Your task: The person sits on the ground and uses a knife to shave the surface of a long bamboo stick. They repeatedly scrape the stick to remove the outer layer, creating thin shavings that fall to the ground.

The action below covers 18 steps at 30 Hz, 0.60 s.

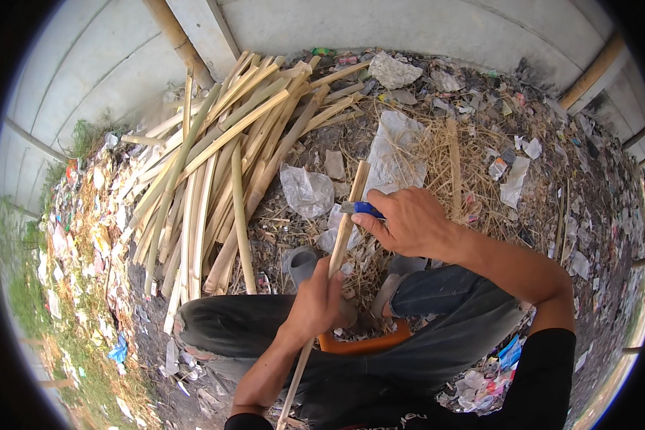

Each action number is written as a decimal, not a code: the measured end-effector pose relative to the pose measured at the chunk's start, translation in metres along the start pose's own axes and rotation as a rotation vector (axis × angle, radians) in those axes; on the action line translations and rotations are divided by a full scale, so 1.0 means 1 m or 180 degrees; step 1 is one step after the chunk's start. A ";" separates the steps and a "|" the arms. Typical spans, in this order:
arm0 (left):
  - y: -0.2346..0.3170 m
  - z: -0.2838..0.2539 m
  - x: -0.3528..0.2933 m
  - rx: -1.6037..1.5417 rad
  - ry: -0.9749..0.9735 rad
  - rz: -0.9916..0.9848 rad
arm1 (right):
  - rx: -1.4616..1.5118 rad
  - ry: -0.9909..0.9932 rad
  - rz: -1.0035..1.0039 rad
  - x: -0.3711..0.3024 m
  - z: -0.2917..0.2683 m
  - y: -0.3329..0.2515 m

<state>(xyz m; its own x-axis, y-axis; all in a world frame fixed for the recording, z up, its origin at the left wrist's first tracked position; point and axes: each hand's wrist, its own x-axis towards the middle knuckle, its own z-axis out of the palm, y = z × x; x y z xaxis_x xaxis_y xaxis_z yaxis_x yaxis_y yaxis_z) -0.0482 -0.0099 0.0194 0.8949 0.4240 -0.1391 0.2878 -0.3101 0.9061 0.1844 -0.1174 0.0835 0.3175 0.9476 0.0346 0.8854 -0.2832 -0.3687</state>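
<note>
My left hand [314,302] is wrapped round a long, pale split bamboo strip [344,233]. The strip runs slantwise from beside my lap up past my knees, its upper end pointing away from me. In my right hand [413,223] is a blue-handled knife [365,208], gripped in the closed fingers. Its short blade lies across the strip a little below the upper end; how deep the edge sits cannot be made out. My thumb is close to the strip just under the blade.
A large heap of split bamboo strips [222,165] lies ahead to the left, near the pale wall [408,27]. Plastic scraps, dry straw [437,165] and a whitish stone [394,72] litter the ground. By my legs are a grey hollow object [304,264] and a curved orange piece [365,345].
</note>
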 end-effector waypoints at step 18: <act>0.001 0.000 -0.002 -0.0061 -0.0079 0.0010 | 0.0174 0.0381 0.0053 0.001 -0.006 0.011</act>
<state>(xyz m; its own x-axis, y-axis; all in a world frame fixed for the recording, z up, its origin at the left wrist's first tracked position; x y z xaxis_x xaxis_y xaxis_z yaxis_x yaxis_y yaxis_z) -0.0503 -0.0110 0.0205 0.9041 0.4018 -0.1457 0.2785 -0.2951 0.9140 0.1962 -0.1208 0.0850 0.3733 0.9174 0.1375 0.8608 -0.2873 -0.4201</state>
